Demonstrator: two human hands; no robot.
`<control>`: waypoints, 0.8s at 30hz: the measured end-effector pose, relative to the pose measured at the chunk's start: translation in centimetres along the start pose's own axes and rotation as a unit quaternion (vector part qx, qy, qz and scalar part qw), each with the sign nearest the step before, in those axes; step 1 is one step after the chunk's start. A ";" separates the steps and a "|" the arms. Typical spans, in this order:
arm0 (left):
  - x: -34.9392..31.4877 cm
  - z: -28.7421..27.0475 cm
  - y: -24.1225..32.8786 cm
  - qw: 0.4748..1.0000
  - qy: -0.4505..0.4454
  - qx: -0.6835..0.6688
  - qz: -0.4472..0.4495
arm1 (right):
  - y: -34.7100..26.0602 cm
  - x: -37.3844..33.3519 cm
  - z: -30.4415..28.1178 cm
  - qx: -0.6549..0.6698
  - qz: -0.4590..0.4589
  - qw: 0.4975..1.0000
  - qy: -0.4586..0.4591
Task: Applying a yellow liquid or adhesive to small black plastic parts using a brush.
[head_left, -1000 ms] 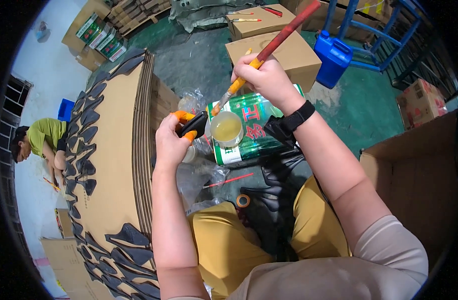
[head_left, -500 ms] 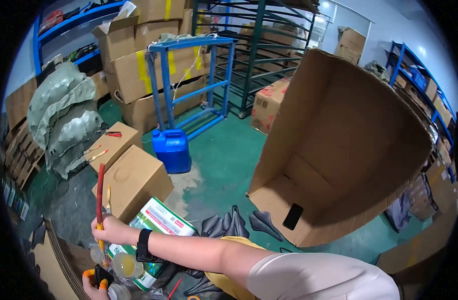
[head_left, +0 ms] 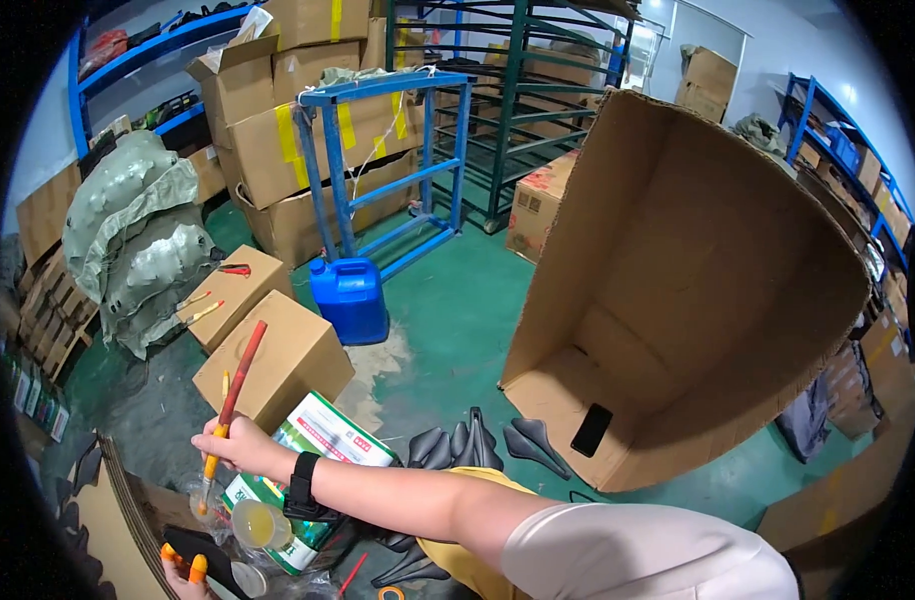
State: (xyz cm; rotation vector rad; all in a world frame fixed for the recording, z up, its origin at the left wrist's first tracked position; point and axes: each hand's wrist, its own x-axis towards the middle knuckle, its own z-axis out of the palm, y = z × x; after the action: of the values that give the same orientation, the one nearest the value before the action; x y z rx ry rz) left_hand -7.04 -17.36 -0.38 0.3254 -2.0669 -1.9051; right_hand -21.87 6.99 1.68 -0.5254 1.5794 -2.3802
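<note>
Two hands are busy low in the view. Her right hand (head_left: 240, 445) is closed round a brush (head_left: 228, 415) with a red and orange handle, bristles pointing down just above a small cup of yellowish glue (head_left: 261, 523). The left hand (head_left: 183, 575), with orange caps on its fingertips, pinches a flat black piece (head_left: 200, 553) right beside that cup, though the hand is mostly cut off at the edge of view.

Trouble could come from the head being turned away toward the room: with eyes off the brush, glue could drip onto the floor or the tin, or the bristles could miss the black piece.

Under the right wrist lies a green and white tin (head_left: 323, 440) with red lettering. Beyond the right hand stand two plain brown boxes (head_left: 278, 362), one carrying spare brushes, then a blue jug (head_left: 350, 298). Farther off, taped brown cartons (head_left: 278, 130) are stacked with yellow strips. Well to the right of both hands a big open cardboard box (head_left: 698, 290) holds a flat black thing
</note>
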 end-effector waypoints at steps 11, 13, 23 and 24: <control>-0.6 -1.7 0.3 0.999 0.000 -0.022 -0.050 | 2.3 0.8 1.8 -0.011 -0.030 0.998 0.059; -1.0 -1.1 -0.1 0.997 0.060 -0.027 -0.051 | 1.7 0.6 1.4 -0.016 -0.035 0.998 0.050; -1.3 1.8 1.7 0.988 -0.043 -0.142 -0.035 | -2.8 -0.7 2.6 0.026 -0.056 0.998 -0.009; -1.2 1.9 1.7 0.986 -0.048 -0.159 -0.034 | -3.0 -0.8 2.8 0.031 -0.061 0.998 -0.014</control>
State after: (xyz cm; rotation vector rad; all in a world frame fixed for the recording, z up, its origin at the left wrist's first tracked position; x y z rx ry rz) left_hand -6.58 -15.01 1.15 0.2340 -1.7859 -2.2889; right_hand -19.95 6.15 5.27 -0.6565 1.4959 -2.4912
